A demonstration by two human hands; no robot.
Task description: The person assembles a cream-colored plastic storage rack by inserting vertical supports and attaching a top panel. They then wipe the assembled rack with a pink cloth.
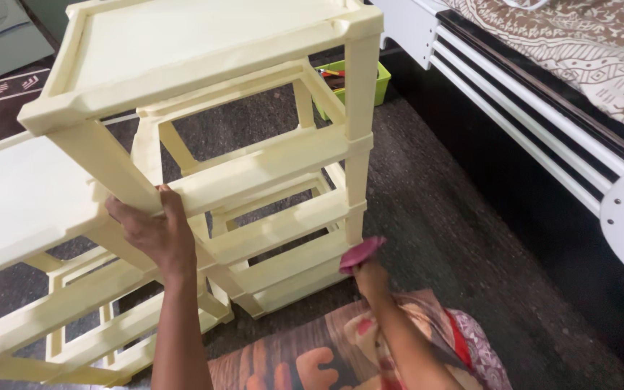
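The left hand (154, 235) is gripping the front left post of the tall cream-yellow plastic shelf frame (269, 162), fingers closed around it just under a shelf rail. The right hand (368, 273) is pinching a small pink cloth (361, 253) and pressing it against the frame's front right post, low down. The frame is standing on the dark grey carpet (456, 231), beside a second cream plastic rack (30, 209) and near the white slatted bed frame (543, 137). The frame is probably light, rigid and smooth; posts are offering the firmest hold.
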